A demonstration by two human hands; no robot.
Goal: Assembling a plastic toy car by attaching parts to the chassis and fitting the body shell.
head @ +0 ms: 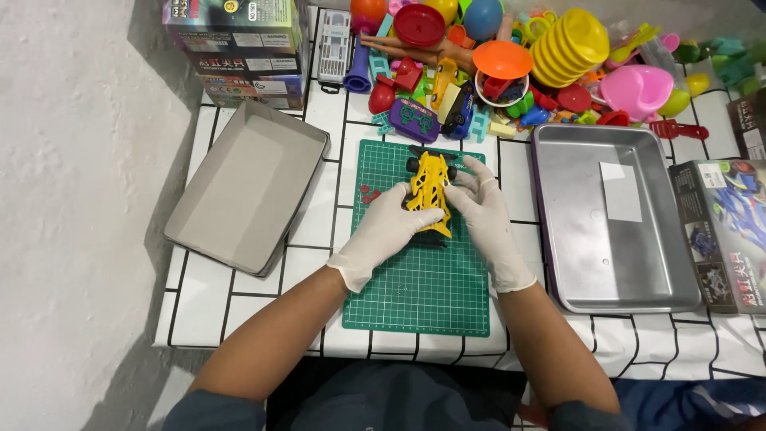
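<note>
Single head-worn view, looking steeply down from close above, facing forward over the tiled table (263, 279)

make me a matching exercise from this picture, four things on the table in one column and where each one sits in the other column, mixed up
Things:
1. yellow toy car
2. metal tray
3. grey box lid
4. heap of plastic toys

Places:
A. left of the green cutting mat
B. far edge of the table
C. between the gloved left hand and right hand
D. right of the mat

Pairs: 1-C, 2-D, 3-A, 4-B
</note>
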